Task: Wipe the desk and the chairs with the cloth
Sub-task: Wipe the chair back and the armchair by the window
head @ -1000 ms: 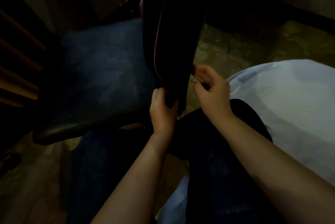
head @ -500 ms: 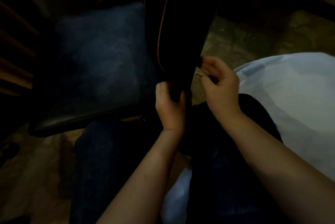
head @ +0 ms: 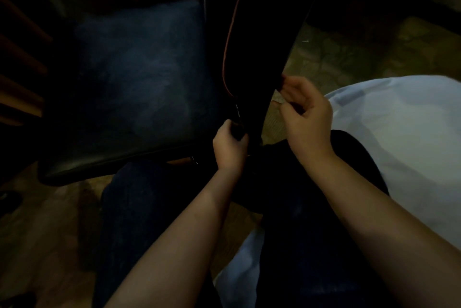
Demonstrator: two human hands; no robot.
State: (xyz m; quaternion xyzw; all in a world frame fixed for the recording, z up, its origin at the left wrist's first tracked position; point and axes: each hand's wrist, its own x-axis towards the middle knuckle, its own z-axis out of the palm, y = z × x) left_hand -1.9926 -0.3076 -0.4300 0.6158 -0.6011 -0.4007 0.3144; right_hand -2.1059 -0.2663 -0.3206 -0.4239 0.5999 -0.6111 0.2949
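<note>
Dim patterned floor (head: 336, 58), chair (head: 129, 88) sat front-left, dark fabric (head: 259, 45) hung at its right edge; left hand (head: 230, 149) gripped fabric's lower end, right hand (head: 308, 118) curled at its edge, hold unclear.

Floor (head: 334, 60): dim light, mottled olive-brown pattern. Standing on it, left of centre: chair (head: 134, 88), blue padded seat, dark glossy front rim. Far left edge, low on the floor: small dark item (head: 10, 199), too dark to identify.
</note>
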